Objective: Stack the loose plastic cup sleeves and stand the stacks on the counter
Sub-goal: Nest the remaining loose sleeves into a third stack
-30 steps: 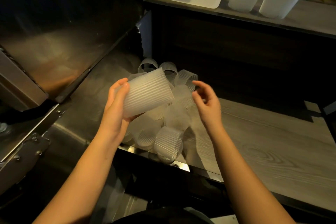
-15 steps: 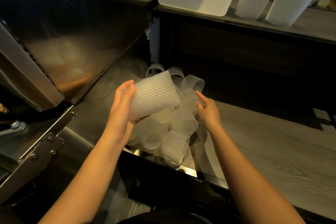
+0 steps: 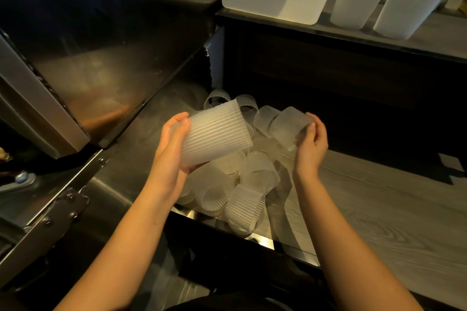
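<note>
Left grip (image 3: 171, 149) clasps the stack (image 3: 217, 134), right grip (image 3: 310, 144) pinches one sleeve (image 3: 288, 126): match tapers, slide on square, don't squash.

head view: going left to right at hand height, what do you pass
slanted stainless steel panel → left hand → ribbed translucent plastic sleeve stack it holds → single ribbed translucent sleeve → right hand holding it → grey wood-grain counter
</note>
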Tool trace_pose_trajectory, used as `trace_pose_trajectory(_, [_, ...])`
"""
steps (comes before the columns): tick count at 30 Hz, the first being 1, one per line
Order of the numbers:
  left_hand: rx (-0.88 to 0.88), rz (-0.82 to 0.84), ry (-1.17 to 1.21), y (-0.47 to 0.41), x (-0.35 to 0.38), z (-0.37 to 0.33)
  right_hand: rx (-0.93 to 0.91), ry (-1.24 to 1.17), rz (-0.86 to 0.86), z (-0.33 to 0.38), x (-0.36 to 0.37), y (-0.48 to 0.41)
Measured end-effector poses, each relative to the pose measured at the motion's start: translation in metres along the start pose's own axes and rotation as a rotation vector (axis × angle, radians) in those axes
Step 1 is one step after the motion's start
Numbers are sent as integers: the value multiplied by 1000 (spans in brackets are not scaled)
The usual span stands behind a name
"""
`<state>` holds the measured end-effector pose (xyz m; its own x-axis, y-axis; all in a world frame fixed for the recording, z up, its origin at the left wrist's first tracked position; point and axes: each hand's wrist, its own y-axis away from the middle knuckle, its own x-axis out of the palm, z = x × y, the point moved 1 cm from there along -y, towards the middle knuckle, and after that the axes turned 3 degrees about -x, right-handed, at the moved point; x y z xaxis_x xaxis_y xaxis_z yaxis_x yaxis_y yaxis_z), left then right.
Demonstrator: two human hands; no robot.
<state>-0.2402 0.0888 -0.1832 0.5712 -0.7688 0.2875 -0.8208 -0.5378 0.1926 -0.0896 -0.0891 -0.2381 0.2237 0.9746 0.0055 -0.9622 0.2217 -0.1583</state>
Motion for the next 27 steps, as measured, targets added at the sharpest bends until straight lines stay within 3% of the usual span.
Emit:
trace_pose_trajectory(6, [-19, 38, -11, -3, 3, 2, -34, -182, 209, 46, 2, 11])
trace_pose_trajectory(12, [-13, 106, -11, -4, 5, 1, -77, -101, 475, 64, 4, 20])
trace_pose_trajectory(21, [-32, 102, -12, -7, 5, 3, -41, 114, 474, 61, 12, 19])
trace_pose_trajectory(27, [-35, 142, -26, -5, 11, 3, -83, 205, 594, 56, 15, 35])
